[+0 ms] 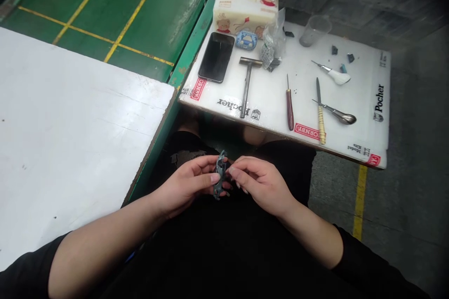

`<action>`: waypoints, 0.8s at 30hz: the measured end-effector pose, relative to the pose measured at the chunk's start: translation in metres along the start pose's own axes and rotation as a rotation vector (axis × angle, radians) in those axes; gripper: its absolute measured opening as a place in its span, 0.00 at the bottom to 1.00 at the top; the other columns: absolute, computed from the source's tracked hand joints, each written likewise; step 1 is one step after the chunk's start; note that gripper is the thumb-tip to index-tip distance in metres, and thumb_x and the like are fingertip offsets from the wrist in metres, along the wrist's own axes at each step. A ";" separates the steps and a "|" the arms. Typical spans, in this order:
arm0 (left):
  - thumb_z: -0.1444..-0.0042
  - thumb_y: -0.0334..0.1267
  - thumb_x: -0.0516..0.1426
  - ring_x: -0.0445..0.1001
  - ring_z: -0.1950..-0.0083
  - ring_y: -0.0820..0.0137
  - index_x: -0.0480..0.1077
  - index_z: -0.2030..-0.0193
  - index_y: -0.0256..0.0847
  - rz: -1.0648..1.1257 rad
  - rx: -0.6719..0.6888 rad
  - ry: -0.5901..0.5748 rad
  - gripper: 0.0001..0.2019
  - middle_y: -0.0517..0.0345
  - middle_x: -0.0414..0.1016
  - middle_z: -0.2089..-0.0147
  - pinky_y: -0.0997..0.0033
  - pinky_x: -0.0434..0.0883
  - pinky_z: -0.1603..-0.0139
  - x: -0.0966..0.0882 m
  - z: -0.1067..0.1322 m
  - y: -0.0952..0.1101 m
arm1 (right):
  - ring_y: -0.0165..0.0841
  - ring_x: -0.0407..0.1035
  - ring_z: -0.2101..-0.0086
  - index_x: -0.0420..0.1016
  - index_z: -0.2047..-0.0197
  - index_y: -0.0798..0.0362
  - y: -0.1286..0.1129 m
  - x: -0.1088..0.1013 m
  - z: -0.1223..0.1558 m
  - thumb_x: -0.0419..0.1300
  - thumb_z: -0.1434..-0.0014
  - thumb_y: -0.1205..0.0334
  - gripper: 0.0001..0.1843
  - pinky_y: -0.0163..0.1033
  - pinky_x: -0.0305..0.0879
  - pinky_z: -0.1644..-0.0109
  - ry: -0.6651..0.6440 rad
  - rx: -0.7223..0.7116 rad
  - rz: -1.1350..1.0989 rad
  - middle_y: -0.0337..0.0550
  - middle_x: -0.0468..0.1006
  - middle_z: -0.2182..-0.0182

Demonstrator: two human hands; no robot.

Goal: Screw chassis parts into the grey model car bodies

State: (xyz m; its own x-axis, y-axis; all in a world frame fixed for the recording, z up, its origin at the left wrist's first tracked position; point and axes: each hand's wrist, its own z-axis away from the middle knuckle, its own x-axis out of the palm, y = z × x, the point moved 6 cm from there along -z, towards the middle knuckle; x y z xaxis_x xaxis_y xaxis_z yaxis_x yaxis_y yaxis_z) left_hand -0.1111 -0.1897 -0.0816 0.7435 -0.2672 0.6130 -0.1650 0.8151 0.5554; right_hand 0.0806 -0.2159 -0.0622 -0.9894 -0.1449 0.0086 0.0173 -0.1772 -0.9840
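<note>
Between my two hands, at lap height, is a small dark grey model part [220,175], narrow and knobbly. My left hand [187,184] grips it from the left, with the fingers curled around its lower half. My right hand [261,182] comes in from the other side, its fingertips pressed against the part's right edge. The fingers hide some of the part. Both hands are below the front edge of a white plastic board [280,98], which holds a small T-handled hammer [247,81], a red-handled awl [289,109] and a yellow-handled knife [320,116].
Also on the board are a phone [216,57], a tissue pack [245,11], a plastic cup [315,31], a spoon-ended tool [336,116] and a white-handled tool [335,74]. A white table [77,126] stands to my left. Yellow-lined green surface lies beyond.
</note>
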 end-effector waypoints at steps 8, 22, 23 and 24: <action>0.27 0.47 0.71 0.91 0.44 0.53 0.87 0.34 0.42 0.022 -0.034 0.019 0.20 0.37 0.87 0.33 0.55 0.88 0.41 0.003 0.004 0.006 | 0.36 0.82 0.63 0.90 0.56 0.50 -0.027 -0.058 0.001 0.68 0.21 0.50 0.15 0.41 0.80 0.58 0.344 -0.214 0.345 0.44 0.87 0.61; 0.26 0.48 0.69 0.90 0.38 0.46 0.86 0.34 0.45 0.069 -0.043 0.102 0.19 0.41 0.84 0.27 0.52 0.91 0.43 -0.007 0.002 0.016 | 0.56 0.78 0.46 0.89 0.45 0.54 -0.013 -0.261 0.019 0.67 0.31 0.46 0.23 0.65 0.73 0.34 0.935 0.020 1.084 0.62 0.85 0.45; 0.27 0.47 0.70 0.91 0.39 0.46 0.86 0.35 0.45 0.083 -0.017 0.101 0.18 0.41 0.84 0.27 0.52 0.91 0.45 -0.006 0.001 0.017 | 0.53 0.79 0.50 0.90 0.47 0.54 -0.011 -0.266 0.020 0.68 0.32 0.45 0.22 0.62 0.75 0.37 0.900 0.018 1.080 0.61 0.86 0.48; 0.27 0.45 0.70 0.92 0.40 0.47 0.86 0.37 0.45 0.099 0.013 0.093 0.16 0.40 0.85 0.27 0.53 0.91 0.46 -0.004 0.001 0.019 | 0.51 0.79 0.54 0.90 0.50 0.53 -0.011 -0.271 0.021 0.69 0.33 0.45 0.21 0.60 0.76 0.41 0.875 0.006 1.073 0.59 0.86 0.51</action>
State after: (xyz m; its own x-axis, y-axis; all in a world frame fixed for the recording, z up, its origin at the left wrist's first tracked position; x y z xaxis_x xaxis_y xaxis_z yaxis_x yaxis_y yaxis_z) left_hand -0.1177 -0.1735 -0.0734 0.7799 -0.1359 0.6109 -0.2489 0.8283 0.5020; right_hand 0.3516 -0.1955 -0.0504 -0.2590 0.4399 -0.8599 0.8180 -0.3735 -0.4375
